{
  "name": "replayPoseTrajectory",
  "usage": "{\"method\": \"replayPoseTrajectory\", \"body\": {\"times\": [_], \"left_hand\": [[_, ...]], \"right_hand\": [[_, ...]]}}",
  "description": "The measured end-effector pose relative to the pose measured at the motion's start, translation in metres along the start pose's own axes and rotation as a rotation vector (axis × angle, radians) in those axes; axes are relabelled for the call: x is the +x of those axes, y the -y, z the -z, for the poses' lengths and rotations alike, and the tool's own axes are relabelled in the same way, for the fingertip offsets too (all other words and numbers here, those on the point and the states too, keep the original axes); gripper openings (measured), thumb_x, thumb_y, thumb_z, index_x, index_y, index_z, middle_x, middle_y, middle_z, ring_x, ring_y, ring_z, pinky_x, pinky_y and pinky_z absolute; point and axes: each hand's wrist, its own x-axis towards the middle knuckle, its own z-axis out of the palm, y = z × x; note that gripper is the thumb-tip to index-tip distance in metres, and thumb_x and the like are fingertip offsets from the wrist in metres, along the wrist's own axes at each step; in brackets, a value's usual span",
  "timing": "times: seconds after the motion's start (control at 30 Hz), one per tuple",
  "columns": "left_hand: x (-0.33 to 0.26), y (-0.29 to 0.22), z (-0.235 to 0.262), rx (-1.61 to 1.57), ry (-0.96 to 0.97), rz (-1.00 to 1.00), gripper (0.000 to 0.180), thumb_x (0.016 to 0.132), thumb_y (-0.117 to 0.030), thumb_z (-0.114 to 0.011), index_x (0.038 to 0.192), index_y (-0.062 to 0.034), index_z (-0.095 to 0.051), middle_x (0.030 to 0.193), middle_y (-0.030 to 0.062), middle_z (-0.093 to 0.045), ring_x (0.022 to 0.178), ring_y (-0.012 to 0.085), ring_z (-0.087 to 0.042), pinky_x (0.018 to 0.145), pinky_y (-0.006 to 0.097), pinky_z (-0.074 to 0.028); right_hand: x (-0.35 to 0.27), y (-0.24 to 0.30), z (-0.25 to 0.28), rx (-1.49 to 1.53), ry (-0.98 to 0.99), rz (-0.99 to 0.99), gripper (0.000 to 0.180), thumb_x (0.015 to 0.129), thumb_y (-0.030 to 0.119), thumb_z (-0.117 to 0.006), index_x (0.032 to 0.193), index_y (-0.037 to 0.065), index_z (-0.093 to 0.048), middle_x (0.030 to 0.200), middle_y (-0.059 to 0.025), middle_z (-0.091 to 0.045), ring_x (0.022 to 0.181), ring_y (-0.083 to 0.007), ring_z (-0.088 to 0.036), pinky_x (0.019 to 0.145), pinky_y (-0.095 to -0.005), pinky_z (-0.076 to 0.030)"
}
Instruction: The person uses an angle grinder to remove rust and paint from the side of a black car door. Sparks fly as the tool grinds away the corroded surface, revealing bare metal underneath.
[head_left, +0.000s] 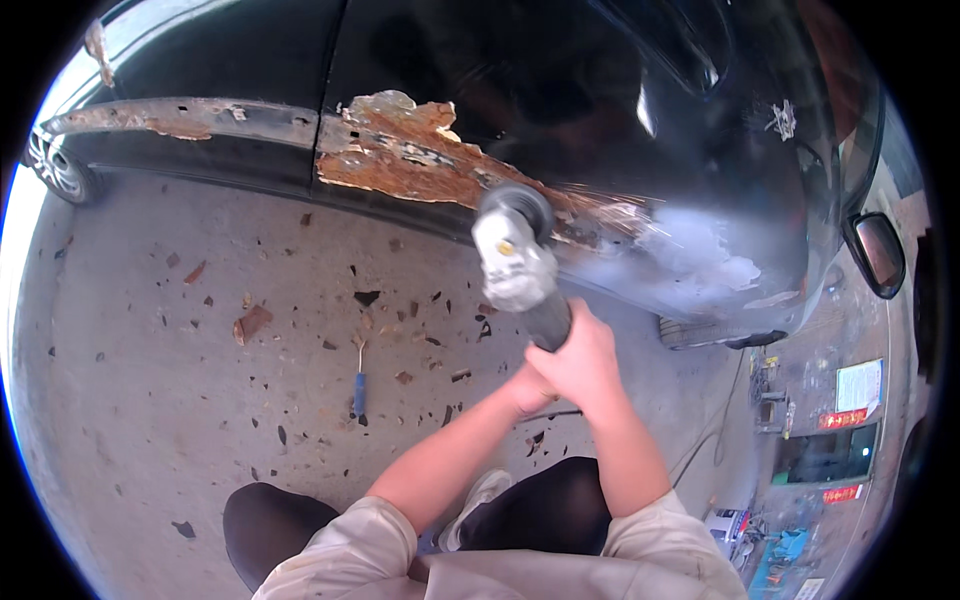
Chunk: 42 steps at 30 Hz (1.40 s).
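Note:
An angle grinder with a pale head and dark body is held in both my hands. My right hand wraps its dark body, while my left hand closes around its rear end, partly hidden by the right. The grinder's round disc meets the lower side of a black car, and sparks fly off to the right. Rusty, flaking metal runs leftward from the disc along the door's lower edge. To its right lies a scraped whitish patch. The disc looks blurred.
Dark paint flakes and rusty chips are scattered over the concrete floor. A blue-handled scraper lies among them. A cable trails at right, near cluttered shop items. The car's side mirror juts out at far right.

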Motion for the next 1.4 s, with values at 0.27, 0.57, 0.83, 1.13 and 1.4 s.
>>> {"method": "replayPoseTrajectory", "body": {"times": [0.27, 0.57, 0.83, 1.13, 1.4], "left_hand": [[0.021, 0.032, 0.013, -0.176, 0.104, -0.064, 0.044, 0.084, -0.011, -0.079, 0.123, -0.0055, -0.059, 0.115, 0.004, -0.064, 0.104, 0.0148, -0.063, 0.086, 0.033, -0.054], [0.022, 0.031, 0.014, -0.198, 0.098, -0.005, 0.048, 0.08, -0.006, -0.081, 0.122, -0.0047, -0.058, 0.117, 0.0046, -0.063, 0.103, 0.0142, -0.063, 0.083, 0.033, -0.055], [0.022, 0.039, 0.007, -0.253, 0.049, -0.048, 0.045, 0.084, -0.014, -0.08, 0.123, -0.0059, -0.059, 0.117, 0.0032, -0.062, 0.108, 0.0127, -0.06, 0.086, 0.032, -0.053], [0.024, 0.046, 0.004, -0.241, 0.077, -0.027, 0.052, 0.084, -0.016, -0.082, 0.128, -0.0085, -0.056, 0.12, 0.0029, -0.062, 0.108, 0.0146, -0.061, 0.089, 0.035, -0.053], [0.025, 0.046, -0.016, -0.298, -0.031, -0.027, 0.047, 0.084, -0.013, -0.081, 0.125, -0.0076, -0.058, 0.119, 0.0031, -0.062, 0.109, 0.0145, -0.061, 0.089, 0.034, -0.054]], "right_hand": [[-0.001, -0.016, -0.002, -0.117, 0.038, 0.038, 0.059, 0.065, 0.025, -0.078, 0.111, -0.006, -0.06, 0.096, -0.0275, -0.069, 0.094, -0.0446, -0.068, 0.085, -0.0481, -0.056], [0.005, -0.013, -0.003, -0.091, 0.012, 0.046, 0.055, 0.062, 0.024, -0.077, 0.106, -0.004, -0.061, 0.095, -0.0286, -0.069, 0.094, -0.0471, -0.067, 0.084, -0.0497, -0.054], [0.008, -0.014, -0.005, -0.101, 0.048, 0.057, 0.055, 0.063, 0.024, -0.077, 0.107, -0.004, -0.062, 0.096, -0.0279, -0.07, 0.095, -0.046, -0.068, 0.084, -0.0487, -0.055], [0.003, -0.018, 0.001, -0.113, 0.076, 0.002, 0.057, 0.064, 0.024, -0.078, 0.11, -0.005, -0.061, 0.098, -0.0264, -0.07, 0.096, -0.0441, -0.068, 0.087, -0.0477, -0.055], [0.001, -0.029, 0.008, -0.082, 0.043, 0.001, 0.056, 0.062, 0.025, -0.078, 0.107, -0.004, -0.062, 0.095, -0.0276, -0.07, 0.093, -0.0454, -0.068, 0.083, -0.0491, -0.055]]}}
